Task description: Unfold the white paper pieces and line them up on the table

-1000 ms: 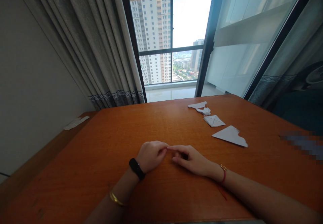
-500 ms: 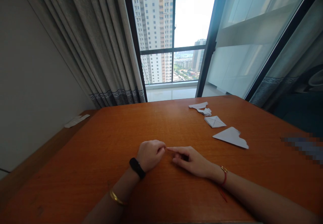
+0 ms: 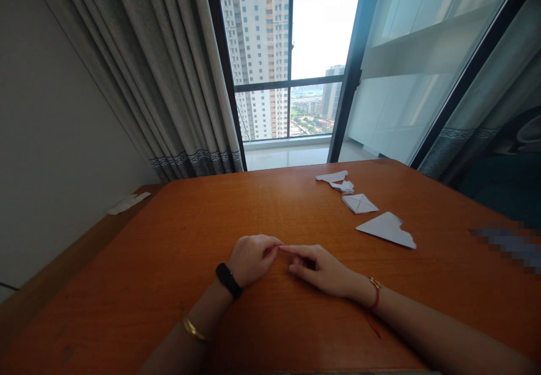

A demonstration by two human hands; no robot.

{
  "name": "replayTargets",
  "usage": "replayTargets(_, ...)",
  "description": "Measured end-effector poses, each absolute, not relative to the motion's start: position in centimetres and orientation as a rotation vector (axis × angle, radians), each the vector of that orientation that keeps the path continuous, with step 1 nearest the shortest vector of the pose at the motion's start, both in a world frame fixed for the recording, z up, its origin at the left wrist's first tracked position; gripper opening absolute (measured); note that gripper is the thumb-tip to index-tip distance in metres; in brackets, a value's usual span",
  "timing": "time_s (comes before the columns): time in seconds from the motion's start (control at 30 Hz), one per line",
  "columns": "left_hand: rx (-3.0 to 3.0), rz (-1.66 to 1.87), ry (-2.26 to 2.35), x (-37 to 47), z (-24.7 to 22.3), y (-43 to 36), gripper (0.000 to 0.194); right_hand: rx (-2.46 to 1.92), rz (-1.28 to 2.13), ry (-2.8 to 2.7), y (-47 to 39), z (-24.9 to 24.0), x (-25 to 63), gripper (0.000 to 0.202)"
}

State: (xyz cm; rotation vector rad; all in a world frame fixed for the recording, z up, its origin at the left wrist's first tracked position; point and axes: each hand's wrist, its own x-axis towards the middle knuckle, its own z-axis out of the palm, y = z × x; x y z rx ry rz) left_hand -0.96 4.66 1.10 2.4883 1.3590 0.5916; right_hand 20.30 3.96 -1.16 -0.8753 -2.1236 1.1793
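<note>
My left hand (image 3: 254,257), with a black band at the wrist, is closed above the wooden table (image 3: 203,217); its fingertips meet the index fingertip of my right hand (image 3: 319,268). No object shows between the fingers. The right index finger is stretched out, the other fingers are curled and the thumb stands apart beneath. To the right of my hands lie a white folded paper piece (image 3: 386,229), a square folded paper (image 3: 360,203) and small crumpled paper pieces (image 3: 343,186).
A long paper strip (image 3: 332,177) lies near the far edge. More white paper (image 3: 129,202) rests on a ledge at the left. Beyond the table are a grey curtain (image 3: 169,82) and a window. A blurred patch (image 3: 513,246) sits at the right.
The fingertips of my left hand have shifted slightly right, onto the tip of my right index finger. My right hand and the papers look unmoved.
</note>
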Motion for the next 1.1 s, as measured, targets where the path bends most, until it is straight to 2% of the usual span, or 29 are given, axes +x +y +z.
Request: replayTargets(1.1,2.542,0.553,1.263,-1.07,0.49,4.80,0.024,-0.890,1.179,-2.125,3.99,-1.28,20.32,0.045)
